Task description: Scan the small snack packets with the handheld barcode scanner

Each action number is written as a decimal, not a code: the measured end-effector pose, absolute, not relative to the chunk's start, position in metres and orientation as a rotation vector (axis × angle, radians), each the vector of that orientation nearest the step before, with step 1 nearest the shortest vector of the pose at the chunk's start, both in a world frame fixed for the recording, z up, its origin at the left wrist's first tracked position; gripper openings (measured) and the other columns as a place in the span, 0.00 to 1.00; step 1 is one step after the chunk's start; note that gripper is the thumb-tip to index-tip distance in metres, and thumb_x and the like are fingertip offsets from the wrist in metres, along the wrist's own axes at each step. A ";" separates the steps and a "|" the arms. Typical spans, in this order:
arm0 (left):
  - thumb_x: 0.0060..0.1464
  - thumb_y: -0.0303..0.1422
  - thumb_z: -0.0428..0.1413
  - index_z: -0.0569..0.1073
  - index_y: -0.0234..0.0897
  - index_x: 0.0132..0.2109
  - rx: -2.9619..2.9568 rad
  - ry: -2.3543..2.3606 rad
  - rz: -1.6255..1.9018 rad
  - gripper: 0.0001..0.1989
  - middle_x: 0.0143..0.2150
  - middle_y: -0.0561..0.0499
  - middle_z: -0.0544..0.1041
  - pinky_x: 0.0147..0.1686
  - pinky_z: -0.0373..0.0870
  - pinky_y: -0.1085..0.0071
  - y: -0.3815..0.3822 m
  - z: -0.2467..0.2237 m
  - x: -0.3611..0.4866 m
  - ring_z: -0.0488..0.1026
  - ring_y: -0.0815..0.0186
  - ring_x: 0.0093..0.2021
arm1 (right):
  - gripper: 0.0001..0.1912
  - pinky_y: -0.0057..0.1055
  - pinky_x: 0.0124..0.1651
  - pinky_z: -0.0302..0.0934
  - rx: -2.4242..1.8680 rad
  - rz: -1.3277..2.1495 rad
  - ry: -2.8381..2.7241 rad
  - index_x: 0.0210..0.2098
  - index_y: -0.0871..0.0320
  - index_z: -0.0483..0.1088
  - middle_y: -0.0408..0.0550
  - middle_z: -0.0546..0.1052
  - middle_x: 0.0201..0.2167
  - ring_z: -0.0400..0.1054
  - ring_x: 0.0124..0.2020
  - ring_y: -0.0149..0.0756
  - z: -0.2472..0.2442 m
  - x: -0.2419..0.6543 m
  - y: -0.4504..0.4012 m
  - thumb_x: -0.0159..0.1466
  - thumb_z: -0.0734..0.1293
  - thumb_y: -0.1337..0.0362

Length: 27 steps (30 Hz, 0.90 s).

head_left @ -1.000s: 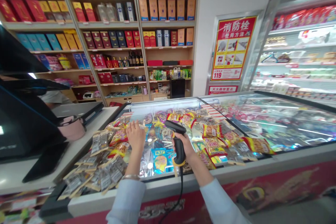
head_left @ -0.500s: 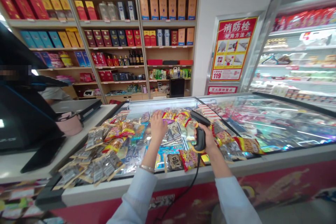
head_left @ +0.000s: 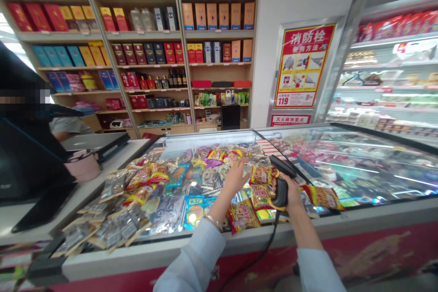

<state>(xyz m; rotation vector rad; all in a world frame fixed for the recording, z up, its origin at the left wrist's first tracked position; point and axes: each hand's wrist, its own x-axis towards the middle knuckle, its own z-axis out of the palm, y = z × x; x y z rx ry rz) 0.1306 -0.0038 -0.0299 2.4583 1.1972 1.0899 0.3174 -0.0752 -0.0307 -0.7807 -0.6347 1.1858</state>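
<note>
Freezer lid glare hides contents.

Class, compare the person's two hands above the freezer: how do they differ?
The right hand grips a black barcode scanner; the left hand holds none, its fingers spread toward a snack packet. The left wrist wears a bangle; the right wrist shows none. Both arms have pale blue sleeves.

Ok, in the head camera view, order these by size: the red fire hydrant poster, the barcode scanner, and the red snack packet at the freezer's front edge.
Largest: the red fire hydrant poster. The barcode scanner and the red snack packet look about alike, and both are close to the camera, so I can't rank them.
</note>
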 end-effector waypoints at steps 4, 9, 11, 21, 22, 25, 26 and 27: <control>0.54 0.32 0.55 0.55 0.40 0.64 2.494 1.052 0.949 0.32 0.64 0.41 0.62 0.62 0.58 0.56 -0.001 -0.037 0.151 0.60 0.57 0.64 | 0.15 0.24 0.13 0.58 -0.768 1.251 -0.559 0.29 0.59 0.69 0.39 0.70 0.15 0.62 0.12 0.28 -0.041 0.332 -0.074 0.48 0.73 0.56; 0.50 0.32 0.60 0.58 0.39 0.63 2.550 1.058 0.818 0.34 0.62 0.40 0.65 0.61 0.59 0.55 0.008 -0.047 0.162 0.61 0.56 0.63 | 0.16 0.23 0.14 0.58 -0.742 1.246 -0.533 0.27 0.59 0.68 0.39 0.69 0.15 0.62 0.13 0.27 -0.047 0.338 -0.074 0.47 0.73 0.56; 0.49 0.31 0.60 0.60 0.37 0.61 2.572 1.101 0.815 0.33 0.60 0.40 0.67 0.61 0.59 0.55 0.010 -0.050 0.162 0.62 0.56 0.61 | 0.16 0.23 0.14 0.58 -0.744 1.231 -0.532 0.27 0.59 0.68 0.40 0.69 0.15 0.62 0.13 0.28 -0.047 0.338 -0.074 0.47 0.74 0.55; 0.44 0.32 0.62 0.69 0.36 0.53 2.523 1.301 0.870 0.27 0.48 0.43 0.71 0.51 0.66 0.59 0.003 -0.040 0.158 0.69 0.56 0.50 | 0.16 0.24 0.13 0.54 -0.801 1.192 -0.551 0.27 0.58 0.68 0.39 0.69 0.14 0.61 0.12 0.28 -0.049 0.336 -0.074 0.47 0.73 0.55; 0.44 0.32 0.62 0.68 0.36 0.54 2.496 1.331 0.852 0.27 0.49 0.42 0.70 0.50 0.67 0.60 0.002 -0.037 0.157 0.70 0.56 0.50 | 0.15 0.24 0.13 0.55 -0.803 1.189 -0.558 0.27 0.58 0.68 0.39 0.70 0.14 0.62 0.12 0.29 -0.049 0.336 -0.074 0.48 0.73 0.55; 0.44 0.32 0.62 0.68 0.35 0.54 2.448 1.386 0.831 0.27 0.50 0.41 0.69 0.50 0.67 0.61 -0.001 -0.029 0.154 0.70 0.55 0.50 | 0.15 0.24 0.13 0.55 -0.806 1.199 -0.558 0.27 0.58 0.68 0.39 0.70 0.14 0.62 0.12 0.29 -0.047 0.335 -0.074 0.48 0.73 0.55; 0.44 0.31 0.62 0.68 0.35 0.53 2.438 1.394 0.842 0.27 0.50 0.41 0.69 0.50 0.67 0.61 -0.001 -0.026 0.151 0.70 0.55 0.50 | 0.15 0.24 0.13 0.55 -0.806 1.203 -0.553 0.27 0.58 0.68 0.39 0.70 0.14 0.62 0.12 0.28 -0.047 0.334 -0.074 0.48 0.73 0.55; 0.44 0.30 0.62 0.69 0.35 0.52 2.429 1.400 0.862 0.26 0.50 0.41 0.69 0.50 0.67 0.61 0.000 -0.023 0.149 0.70 0.55 0.50 | 0.15 0.24 0.13 0.55 -0.807 1.204 -0.548 0.26 0.58 0.67 0.39 0.70 0.14 0.62 0.12 0.28 -0.046 0.334 -0.074 0.48 0.73 0.55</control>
